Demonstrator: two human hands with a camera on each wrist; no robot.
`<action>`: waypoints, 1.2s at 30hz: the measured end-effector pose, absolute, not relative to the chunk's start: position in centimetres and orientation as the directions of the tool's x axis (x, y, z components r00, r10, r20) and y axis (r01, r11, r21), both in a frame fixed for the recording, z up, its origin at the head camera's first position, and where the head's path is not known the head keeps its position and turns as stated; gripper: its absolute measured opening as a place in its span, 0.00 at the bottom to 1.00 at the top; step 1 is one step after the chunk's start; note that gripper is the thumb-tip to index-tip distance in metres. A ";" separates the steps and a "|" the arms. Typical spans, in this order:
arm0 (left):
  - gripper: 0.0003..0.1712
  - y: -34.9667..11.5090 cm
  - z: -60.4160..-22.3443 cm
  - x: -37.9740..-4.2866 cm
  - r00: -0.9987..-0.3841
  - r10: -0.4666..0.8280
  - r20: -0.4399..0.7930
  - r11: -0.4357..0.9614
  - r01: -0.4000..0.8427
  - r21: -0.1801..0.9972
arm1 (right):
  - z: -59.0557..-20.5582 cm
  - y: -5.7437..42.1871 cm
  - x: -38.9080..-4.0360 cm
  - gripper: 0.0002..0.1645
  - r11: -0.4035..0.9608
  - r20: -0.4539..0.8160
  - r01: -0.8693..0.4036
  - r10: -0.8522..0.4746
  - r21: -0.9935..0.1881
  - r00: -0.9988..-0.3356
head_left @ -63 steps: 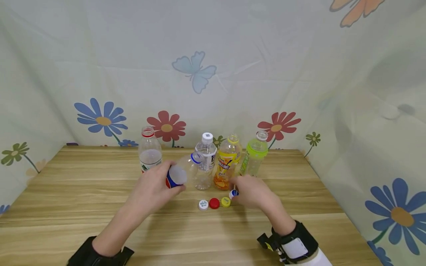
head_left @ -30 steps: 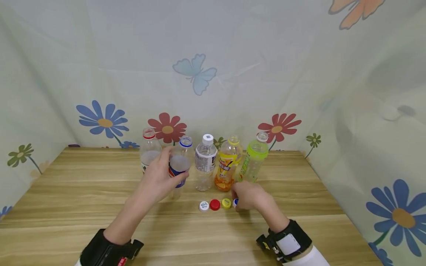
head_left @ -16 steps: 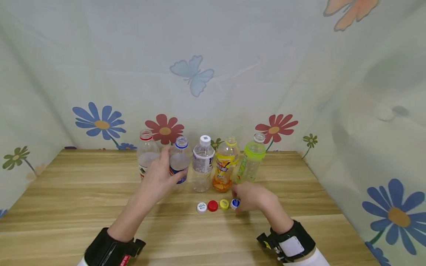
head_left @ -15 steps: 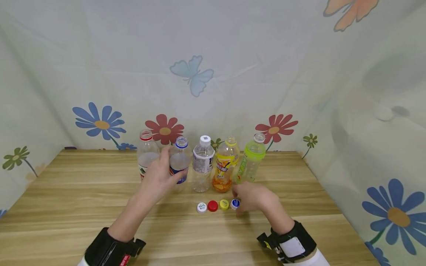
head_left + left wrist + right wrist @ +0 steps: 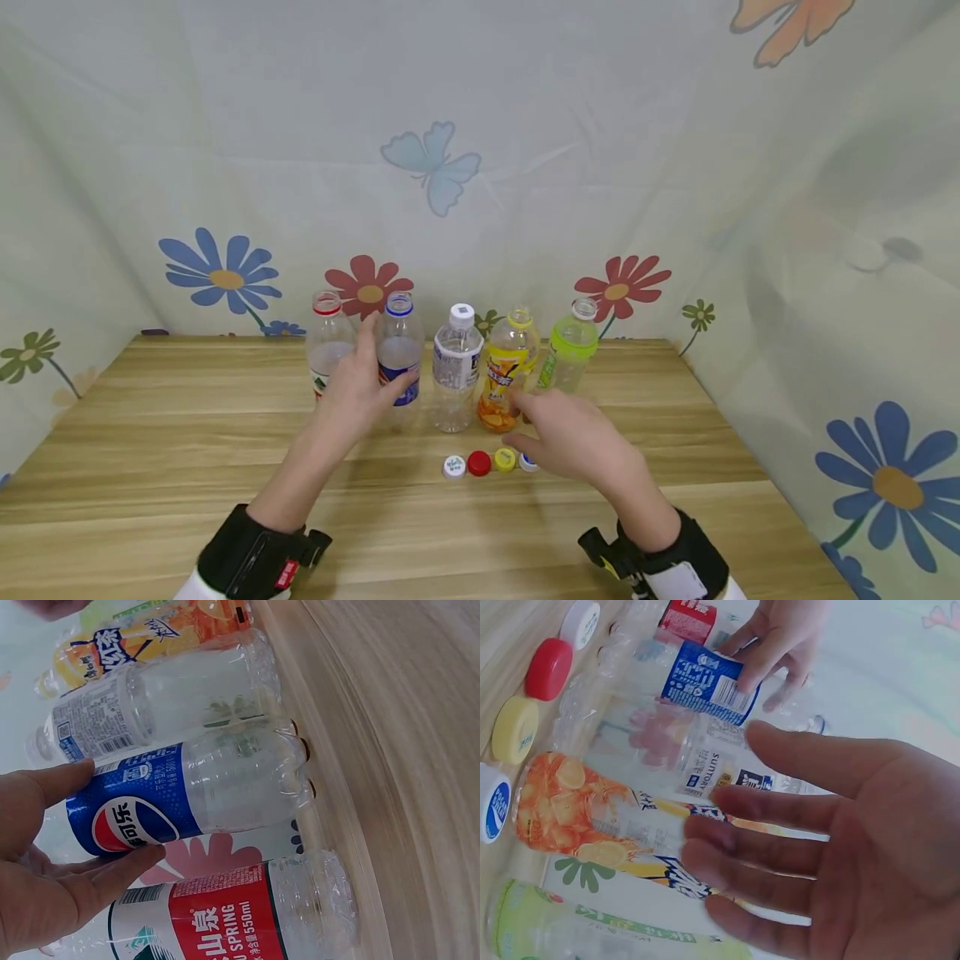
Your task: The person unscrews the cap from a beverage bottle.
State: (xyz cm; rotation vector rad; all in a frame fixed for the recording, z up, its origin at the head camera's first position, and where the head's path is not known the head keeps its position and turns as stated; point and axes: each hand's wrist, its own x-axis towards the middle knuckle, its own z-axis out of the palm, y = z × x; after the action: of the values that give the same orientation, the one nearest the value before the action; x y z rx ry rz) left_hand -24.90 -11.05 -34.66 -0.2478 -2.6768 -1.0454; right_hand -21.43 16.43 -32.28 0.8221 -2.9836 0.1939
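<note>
In the head view my left hand [image 5: 347, 392] holds an uncapped cola bottle [image 5: 397, 354] with a blue label and a blue neck ring. The left wrist view shows the thumb and fingers on opposite sides of its label [image 5: 135, 810]. The bottle stands upright on the table. My right hand [image 5: 577, 433], fingers loosely extended and holding nothing, hovers over the right end of a row of caps. Partly hidden beneath it is a blue-and-white cap [image 5: 528, 462]. Beside that lie a yellow cap [image 5: 505, 459], a red cap [image 5: 479, 463] and a white cap [image 5: 454, 467].
Left of the cola bottle stands a red-ringed water bottle [image 5: 327, 342]. To its right are a white-capped clear bottle [image 5: 457, 367], an uncapped orange-labelled tea bottle [image 5: 506, 375] and a green bottle [image 5: 573, 346]. The wooden table [image 5: 187, 458] meets a flowered cloth [image 5: 300, 167] behind.
The cola bottle has gone from tilted to upright, then shifted slightly back and left. My right hand set the blue-and-white cap at the row's right end, let go and rose.
</note>
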 end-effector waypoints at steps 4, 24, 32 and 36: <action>0.59 -11.2 -34.9 -25.0 -0.944 0.071 0.322 0.712 0.274 0.647 | -32.0 16.0 -21.3 0.11 0.826 0.203 -0.536 -0.502 -0.173 -0.840; 0.68 -11.2 -34.7 -24.4 -0.935 0.108 0.338 0.693 0.314 0.649 | -31.3 12.9 -21.7 0.09 0.695 0.586 -0.654 -0.407 -0.299 -0.700; 0.69 -11.0 -34.1 -23.5 -0.944 0.122 0.307 0.707 0.300 0.641 | -30.2 11.9 -22.7 0.20 0.703 0.589 -0.639 -0.385 -0.312 -0.710; 0.70 -10.9 -33.7 -23.0 -0.948 0.128 0.291 0.710 0.292 0.640 | -29.6 11.2 -23.2 0.27 0.724 0.567 -0.612 -0.371 -0.319 -0.735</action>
State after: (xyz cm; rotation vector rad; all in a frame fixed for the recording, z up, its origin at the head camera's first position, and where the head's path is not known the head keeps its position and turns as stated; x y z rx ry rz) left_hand -23.04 -10.91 -33.66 -0.3355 -2.6927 -1.0648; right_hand -23.21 11.16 -29.58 0.7500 -2.4552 0.6872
